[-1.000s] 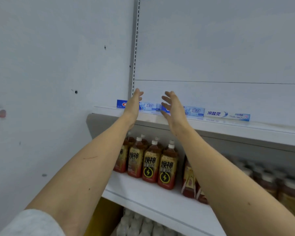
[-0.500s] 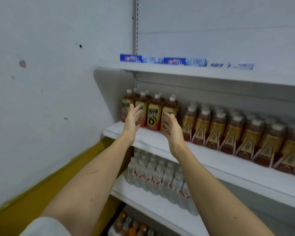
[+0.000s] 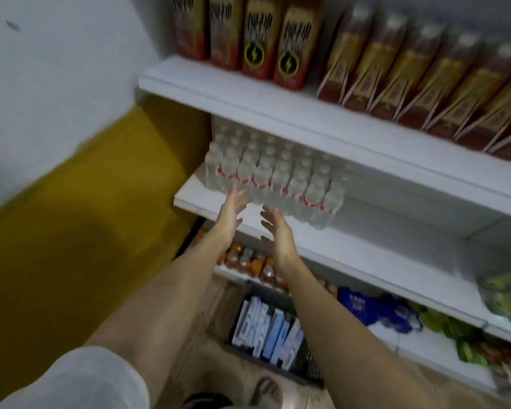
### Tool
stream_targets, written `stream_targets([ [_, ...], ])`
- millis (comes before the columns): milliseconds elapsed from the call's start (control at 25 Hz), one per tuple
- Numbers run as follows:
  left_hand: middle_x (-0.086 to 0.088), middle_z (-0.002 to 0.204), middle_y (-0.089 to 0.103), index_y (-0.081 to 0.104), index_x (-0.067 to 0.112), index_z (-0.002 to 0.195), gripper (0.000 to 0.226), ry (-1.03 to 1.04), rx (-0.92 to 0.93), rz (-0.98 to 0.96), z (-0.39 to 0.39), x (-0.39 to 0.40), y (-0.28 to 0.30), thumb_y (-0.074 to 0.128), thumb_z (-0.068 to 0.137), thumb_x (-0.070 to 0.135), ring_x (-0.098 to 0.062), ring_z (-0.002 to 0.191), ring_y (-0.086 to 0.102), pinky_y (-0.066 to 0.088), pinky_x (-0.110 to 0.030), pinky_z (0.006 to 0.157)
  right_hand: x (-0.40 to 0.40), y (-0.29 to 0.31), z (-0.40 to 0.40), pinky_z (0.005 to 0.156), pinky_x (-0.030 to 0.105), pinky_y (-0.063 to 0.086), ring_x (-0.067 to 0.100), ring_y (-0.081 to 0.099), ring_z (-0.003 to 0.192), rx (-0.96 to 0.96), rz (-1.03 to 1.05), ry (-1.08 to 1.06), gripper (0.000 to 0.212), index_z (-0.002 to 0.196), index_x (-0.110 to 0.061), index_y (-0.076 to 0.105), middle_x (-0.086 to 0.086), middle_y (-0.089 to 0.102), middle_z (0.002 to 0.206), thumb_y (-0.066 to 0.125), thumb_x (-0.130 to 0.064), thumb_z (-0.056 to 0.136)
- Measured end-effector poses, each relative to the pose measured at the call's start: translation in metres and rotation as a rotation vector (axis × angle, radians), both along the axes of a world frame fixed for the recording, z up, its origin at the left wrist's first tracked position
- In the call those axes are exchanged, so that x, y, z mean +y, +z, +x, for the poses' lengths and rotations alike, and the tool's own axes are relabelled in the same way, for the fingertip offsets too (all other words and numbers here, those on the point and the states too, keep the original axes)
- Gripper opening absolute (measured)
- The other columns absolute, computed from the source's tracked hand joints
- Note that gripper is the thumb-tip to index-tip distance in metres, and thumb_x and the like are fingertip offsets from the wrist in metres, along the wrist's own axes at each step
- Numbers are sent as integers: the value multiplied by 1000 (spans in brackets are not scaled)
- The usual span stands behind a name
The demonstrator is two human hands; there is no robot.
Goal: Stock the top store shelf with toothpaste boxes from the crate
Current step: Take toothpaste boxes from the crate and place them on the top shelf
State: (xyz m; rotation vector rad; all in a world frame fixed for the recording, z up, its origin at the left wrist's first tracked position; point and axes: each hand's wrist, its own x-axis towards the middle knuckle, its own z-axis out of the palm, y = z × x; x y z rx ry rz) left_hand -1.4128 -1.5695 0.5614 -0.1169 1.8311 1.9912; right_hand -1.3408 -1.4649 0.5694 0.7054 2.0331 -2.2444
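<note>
Hands empty, fingers straight: left hand (image 3: 230,212) and right hand (image 3: 276,231) mid-frame, palms facing each other, in front of water bottles (image 3: 273,180). Crate (image 3: 309,368) on floor at lower centre, boxes (image 3: 267,332) packed upright inside, partly hidden by right forearm. Top shelf out of frame. Step in hand, as judged: reach down for next boxes. Advice: lower both hands past shelf edge (image 3: 331,246) without brushing bottles; clamp several boxes between palms, long sides aligned; lift straight up clear of crate wall. Frame blurred, box count unclear.
</note>
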Motion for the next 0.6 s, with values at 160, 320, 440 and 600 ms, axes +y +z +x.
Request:
stream_targets([
  [160, -4, 147, 49, 49, 29, 140, 59, -78, -117, -50, 20, -9, -78, 16, 101, 59, -21, 142, 33, 14, -50, 119, 4, -67, 26, 115, 44, 29, 17, 41, 136, -143, -22, -40, 52, 144, -23, 46, -4, 45, 149, 30, -50, 103],
  [320, -3, 134, 57, 50, 20, 139, 55, -69, -275, -70, 56, 0, -150, 20, 104, 51, -17, 127, 49, 28, -41, 115, -1, -128, 59, 112, 41, 34, 17, 49, 126, -310, -102, -115, 39, 131, -26, 58, -1, 53, 141, 39, -45, 102],
  [440, -7, 134, 58, 49, 15, 142, 57, -123, -378, -119, 93, 17, -209, 22, 105, 49, -18, 127, 51, 33, -38, 113, 0, -173, 92, 104, 35, 37, 10, 52, 108, -437, -159, -93, 21, 104, -35, 60, -12, 57, 112, 39, -39, 104],
  [600, -2, 147, 49, 47, 24, 143, 57, -132, -539, -190, 125, 47, -296, 20, 103, 54, -19, 141, 35, 20, -43, 115, 28, -266, 130, 112, 38, 35, 15, 46, 128, -583, -234, -90, 33, 130, -26, 55, -4, 51, 138, 41, -38, 103],
])
